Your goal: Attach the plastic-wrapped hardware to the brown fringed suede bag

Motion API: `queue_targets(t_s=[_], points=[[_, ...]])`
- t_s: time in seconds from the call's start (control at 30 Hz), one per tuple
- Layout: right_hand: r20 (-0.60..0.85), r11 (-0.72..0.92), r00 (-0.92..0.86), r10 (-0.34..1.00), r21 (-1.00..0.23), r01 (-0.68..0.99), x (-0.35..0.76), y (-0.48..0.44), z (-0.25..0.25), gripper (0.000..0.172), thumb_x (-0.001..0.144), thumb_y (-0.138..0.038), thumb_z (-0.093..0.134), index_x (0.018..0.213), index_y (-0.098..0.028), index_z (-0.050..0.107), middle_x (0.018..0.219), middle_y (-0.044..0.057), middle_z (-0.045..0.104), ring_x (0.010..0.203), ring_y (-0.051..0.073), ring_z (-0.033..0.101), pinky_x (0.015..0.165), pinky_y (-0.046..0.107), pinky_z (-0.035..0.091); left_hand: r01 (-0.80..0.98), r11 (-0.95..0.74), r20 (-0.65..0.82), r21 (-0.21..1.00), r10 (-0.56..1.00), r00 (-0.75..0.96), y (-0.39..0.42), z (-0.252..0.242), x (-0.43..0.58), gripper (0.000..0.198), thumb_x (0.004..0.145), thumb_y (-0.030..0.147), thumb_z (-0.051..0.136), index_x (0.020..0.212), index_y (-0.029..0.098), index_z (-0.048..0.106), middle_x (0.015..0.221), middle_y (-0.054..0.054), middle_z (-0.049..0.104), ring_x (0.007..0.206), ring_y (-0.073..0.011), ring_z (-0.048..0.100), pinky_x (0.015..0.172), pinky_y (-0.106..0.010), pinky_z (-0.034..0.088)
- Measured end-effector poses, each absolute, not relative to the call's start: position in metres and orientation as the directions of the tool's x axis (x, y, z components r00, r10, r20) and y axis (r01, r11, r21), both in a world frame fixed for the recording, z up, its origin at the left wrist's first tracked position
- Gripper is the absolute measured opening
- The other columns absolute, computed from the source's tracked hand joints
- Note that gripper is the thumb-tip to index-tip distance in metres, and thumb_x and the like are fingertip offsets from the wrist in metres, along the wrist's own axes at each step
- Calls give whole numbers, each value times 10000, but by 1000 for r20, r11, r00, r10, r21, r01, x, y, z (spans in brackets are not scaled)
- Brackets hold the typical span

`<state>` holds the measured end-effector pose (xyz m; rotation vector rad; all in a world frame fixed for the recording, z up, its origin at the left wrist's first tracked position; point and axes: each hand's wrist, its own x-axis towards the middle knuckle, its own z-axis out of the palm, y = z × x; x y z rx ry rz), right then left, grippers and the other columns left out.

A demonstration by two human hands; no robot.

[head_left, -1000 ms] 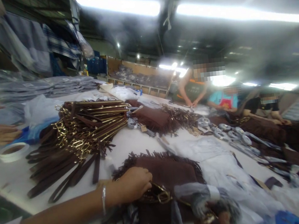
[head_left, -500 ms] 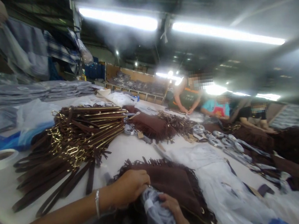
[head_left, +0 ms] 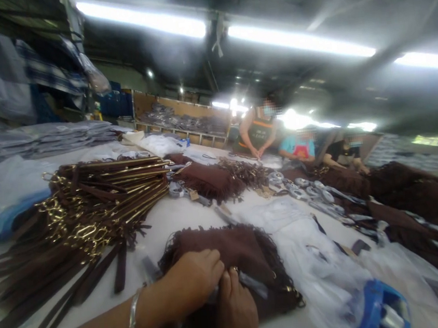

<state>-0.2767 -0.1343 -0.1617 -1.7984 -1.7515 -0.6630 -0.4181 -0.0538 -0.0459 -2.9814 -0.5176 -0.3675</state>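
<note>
A brown suede bag with fringed edges (head_left: 236,253) lies on the white table (head_left: 177,218) right in front of me. My left hand (head_left: 194,284), a silver bangle on its wrist, is closed on the bag's near edge. My right hand (head_left: 234,311) presses in beside it, its fingers pushed into the bag's opening with a bit of pale grey stuffing paper (head_left: 250,280) showing at the fingertips. Both hands touch each other over the bag.
A big pile of brown straps with gold buckles (head_left: 80,220) lies to the left. More fringed bags (head_left: 212,177), clear plastic wraps (head_left: 319,268), rolls of tape and a blue item (head_left: 375,307) cover the table. Three co-workers (head_left: 258,133) work at the far end.
The grey paper bundle in my right hand has gone almost wholly into the bag. My right hand moved in against my left. The view shifted right.
</note>
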Motion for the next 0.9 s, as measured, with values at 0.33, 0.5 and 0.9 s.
queue_targets(t_s=[0.33,0.5,0.9], points=[[382,471,-292,877,-556,685,-249,-156,-117,533,754,5,517,1221,-251,547,1278,66,566,1100,174,614,926,245,493,436,-845,245,311,514,822,-44,-73,-437,207,963,147,440,1137,201,540,1063,-58,584,986,-217,574,844,-324,464],[412,502,-312,856,-522,690,-250,-143,-116,547,731,59,485,1181,-241,571,1226,54,591,1054,159,621,861,215,509,421,-850,222,318,498,838,-45,-66,-431,257,906,104,473,1135,189,552,1070,-70,595,997,-241,575,866,-356,456],[685,190,179,706,-427,884,-260,-148,-166,330,838,-129,654,1130,-244,555,1306,95,589,1150,256,587,938,369,503,283,-747,265,601,521,811,-36,-71,-431,178,902,117,478,1017,228,557,971,-5,601,929,-179,571,826,-288,413]])
